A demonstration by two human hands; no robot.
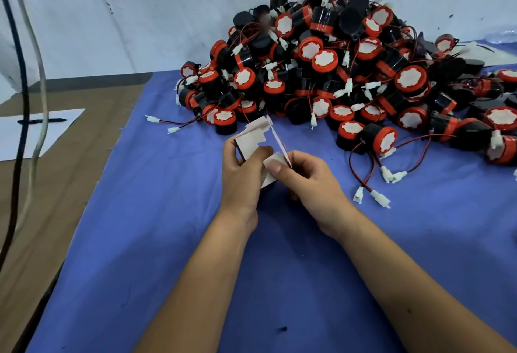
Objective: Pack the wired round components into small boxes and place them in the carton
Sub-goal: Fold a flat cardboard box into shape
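A small white cardboard box (256, 137) with its flaps standing up is held above the blue cloth (173, 240) in front of me. My left hand (243, 173) grips its left side, thumb across the front. My right hand (305, 179) pinches a white flap at the box's right side with thumb and fingers. Behind the box lies a big pile of round black and red components (349, 73) with white faces, red and black wires and white plugs. Whether a component sits inside the box is hidden.
Loose wires with white plugs (372, 193) trail onto the cloth right of my hands. A brown cardboard sheet (70, 184) lies left, bearing white paper (25, 134) and a black pen. Two cables (22, 101) hang at far left. A white wall stands behind.
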